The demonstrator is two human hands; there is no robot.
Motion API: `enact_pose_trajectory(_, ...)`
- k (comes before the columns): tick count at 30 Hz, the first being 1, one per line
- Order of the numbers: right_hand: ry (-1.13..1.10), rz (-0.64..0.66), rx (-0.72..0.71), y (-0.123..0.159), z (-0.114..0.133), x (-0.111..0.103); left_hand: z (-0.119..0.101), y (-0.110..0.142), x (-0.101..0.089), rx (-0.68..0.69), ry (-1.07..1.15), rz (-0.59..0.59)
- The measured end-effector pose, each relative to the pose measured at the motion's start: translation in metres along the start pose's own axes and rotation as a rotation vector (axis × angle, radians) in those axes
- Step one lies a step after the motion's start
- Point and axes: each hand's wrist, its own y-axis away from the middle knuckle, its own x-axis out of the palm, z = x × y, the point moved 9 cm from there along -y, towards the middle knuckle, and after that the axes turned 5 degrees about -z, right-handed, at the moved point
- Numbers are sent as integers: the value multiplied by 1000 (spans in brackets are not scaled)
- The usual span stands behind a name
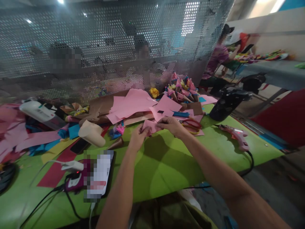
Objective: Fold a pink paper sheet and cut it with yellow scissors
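Note:
Both of my hands hold a small pink paper piece (150,126) just above the green table (166,165). My left hand (137,136) pinches its left edge with fingers closed. Closed fingers of my right hand (172,125) grip its right edge. Red-handled scissors (192,124) lie just right of my right hand. Loose pink paper sheets (133,105) are piled behind the hands. A heap of rolled paper cones (182,89) in pink and other colours stands further back.
A pink glue gun (235,135) with a black cord lies at the right. A dark fan (226,101) stands behind it. A phone (100,175) and charger cables lie at the front left. A perforated metal screen (107,47) backs the table; a person (219,60) sits beyond.

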Motion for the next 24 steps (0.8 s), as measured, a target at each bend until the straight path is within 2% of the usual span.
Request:
enact_pose_trajectory(8,-19,16,-18,1,1,3,-3,4,-1,-49,74,-14)
enact_pose_trajectory(14,-35,71,-14,3,1,12,-9,6,7,-17,29,62)
enact_pose_trajectory(21,-32,-15,-58,4,10,2,-3,8,8,-104,-20,129)
enact_pose_trajectory(24,-31,4,-49,4,8,5,-3,5,6,-45,-54,115)
